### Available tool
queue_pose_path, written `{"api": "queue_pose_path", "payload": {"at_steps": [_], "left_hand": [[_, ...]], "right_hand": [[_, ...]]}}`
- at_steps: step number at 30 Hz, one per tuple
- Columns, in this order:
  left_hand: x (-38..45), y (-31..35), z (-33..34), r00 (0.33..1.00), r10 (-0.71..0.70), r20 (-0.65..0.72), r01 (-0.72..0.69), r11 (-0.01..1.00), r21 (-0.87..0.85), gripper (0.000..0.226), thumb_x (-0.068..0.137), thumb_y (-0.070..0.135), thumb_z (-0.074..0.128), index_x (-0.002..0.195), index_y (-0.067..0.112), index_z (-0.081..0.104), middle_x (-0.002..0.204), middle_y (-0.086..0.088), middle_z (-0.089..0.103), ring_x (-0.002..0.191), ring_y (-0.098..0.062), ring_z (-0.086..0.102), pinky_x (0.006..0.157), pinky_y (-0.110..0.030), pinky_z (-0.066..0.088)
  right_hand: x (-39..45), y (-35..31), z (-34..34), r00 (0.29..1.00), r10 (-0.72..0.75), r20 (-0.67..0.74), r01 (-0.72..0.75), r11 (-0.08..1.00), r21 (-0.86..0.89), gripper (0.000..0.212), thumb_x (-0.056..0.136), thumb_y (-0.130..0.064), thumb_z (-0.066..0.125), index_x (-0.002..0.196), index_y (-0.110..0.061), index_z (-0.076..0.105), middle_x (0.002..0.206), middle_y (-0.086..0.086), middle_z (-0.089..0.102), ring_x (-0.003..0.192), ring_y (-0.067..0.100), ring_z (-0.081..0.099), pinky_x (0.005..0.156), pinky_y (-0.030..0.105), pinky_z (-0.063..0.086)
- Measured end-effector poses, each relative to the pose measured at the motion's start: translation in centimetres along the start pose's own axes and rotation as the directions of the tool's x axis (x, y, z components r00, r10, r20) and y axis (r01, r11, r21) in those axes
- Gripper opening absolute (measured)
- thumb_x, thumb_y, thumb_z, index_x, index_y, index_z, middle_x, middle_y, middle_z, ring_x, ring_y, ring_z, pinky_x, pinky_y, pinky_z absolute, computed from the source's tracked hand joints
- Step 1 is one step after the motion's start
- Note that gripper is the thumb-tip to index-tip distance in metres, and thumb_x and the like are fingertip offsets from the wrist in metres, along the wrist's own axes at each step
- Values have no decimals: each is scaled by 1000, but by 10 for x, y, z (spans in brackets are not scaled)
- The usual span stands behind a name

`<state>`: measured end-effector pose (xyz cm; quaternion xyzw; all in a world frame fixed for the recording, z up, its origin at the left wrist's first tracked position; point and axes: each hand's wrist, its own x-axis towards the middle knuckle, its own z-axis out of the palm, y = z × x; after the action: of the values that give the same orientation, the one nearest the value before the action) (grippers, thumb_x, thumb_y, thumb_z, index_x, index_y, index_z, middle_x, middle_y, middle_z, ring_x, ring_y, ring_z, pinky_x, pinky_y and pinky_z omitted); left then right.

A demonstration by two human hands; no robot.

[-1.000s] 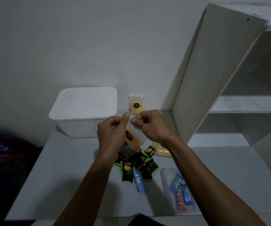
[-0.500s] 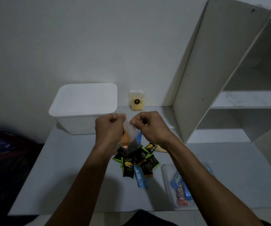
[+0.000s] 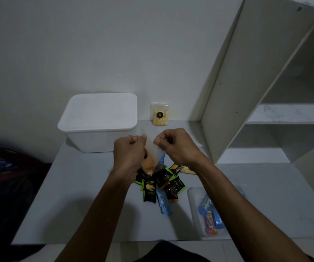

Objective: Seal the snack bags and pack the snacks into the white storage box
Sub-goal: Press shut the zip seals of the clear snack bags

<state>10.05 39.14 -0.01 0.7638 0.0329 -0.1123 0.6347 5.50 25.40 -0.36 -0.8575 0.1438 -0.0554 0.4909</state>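
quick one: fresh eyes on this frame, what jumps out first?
The two hands at centre: the left hand and right hand pinch the top of a clear snack bag with orange contents, held above the table. Under it lies a heap of dark green-edged and blue snack packets. Behind and to the left stands the white storage box, lid on.

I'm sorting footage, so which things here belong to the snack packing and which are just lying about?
Job: clear snack bag pinched by left hand and right hand; white storage box; loose snack packets; bagged biscuits.
Lying about: shelf unit; dark bundle.
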Motion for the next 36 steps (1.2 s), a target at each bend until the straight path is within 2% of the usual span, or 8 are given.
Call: {"api": "queue_pose_path", "payload": {"at_steps": [2,5,10,14,23,27,31,36], "left_hand": [[9,-4,-7,997,67,-47,-67,998,1,15,93,32,64,98,19,68,93,1,68,83,-9,62,64,-20,44],[23,-10,-21,976,181,118,-188,980,58,31,95,34,61,125,30,59,119,7,58,104,-11,56,79,-25,46],[32,-9,-31,930,273,245,-265,962,-65,7,90,25,68,87,29,73,94,9,73,95,-8,64,87,-29,49],[32,-9,-37,967,180,178,-145,971,-192,8,89,23,70,81,25,71,83,13,69,81,-2,60,76,-25,46],[40,-28,-55,975,107,197,-61,972,-228,4,88,25,71,84,26,73,83,14,69,86,-5,63,85,-29,50],[44,-38,-48,967,137,215,-93,975,-202,3,89,22,71,88,22,73,69,21,68,68,9,61,73,-21,51],[52,-41,-22,967,105,230,-63,981,-183,3,88,22,72,88,23,74,72,16,69,69,3,63,68,-23,52],[80,-40,32,972,89,217,-57,987,-148,3,85,22,75,86,25,76,81,10,74,75,-2,66,80,-34,58]], "right_hand": [[-2,-7,-12,998,-22,61,25,999,-44,13,95,-18,62,88,-17,73,78,-7,69,74,7,63,76,32,55],[-4,-20,-33,986,-43,164,61,993,-104,12,96,-15,60,93,-13,72,79,-11,66,70,-4,60,64,14,49],[-6,-37,-47,974,-46,220,70,992,-102,13,96,-15,60,98,-9,71,84,-2,68,68,-4,60,58,8,46],[-16,-23,-39,998,11,56,-16,997,76,24,93,-34,62,110,-19,70,106,-1,71,95,11,66,75,26,56],[-33,5,35,919,63,-389,48,962,269,15,89,-20,70,89,-5,72,75,5,68,65,7,62,61,26,56],[-36,15,39,894,84,-441,41,963,268,14,90,-21,70,88,-8,71,74,-1,68,67,10,64,62,32,57],[-26,35,28,863,140,-484,0,960,278,11,91,-23,69,89,-13,72,77,-3,70,69,11,65,66,37,57],[11,65,-3,836,198,-512,-21,944,330,10,91,-23,70,89,-13,73,75,0,69,68,16,65,62,36,57]]}}
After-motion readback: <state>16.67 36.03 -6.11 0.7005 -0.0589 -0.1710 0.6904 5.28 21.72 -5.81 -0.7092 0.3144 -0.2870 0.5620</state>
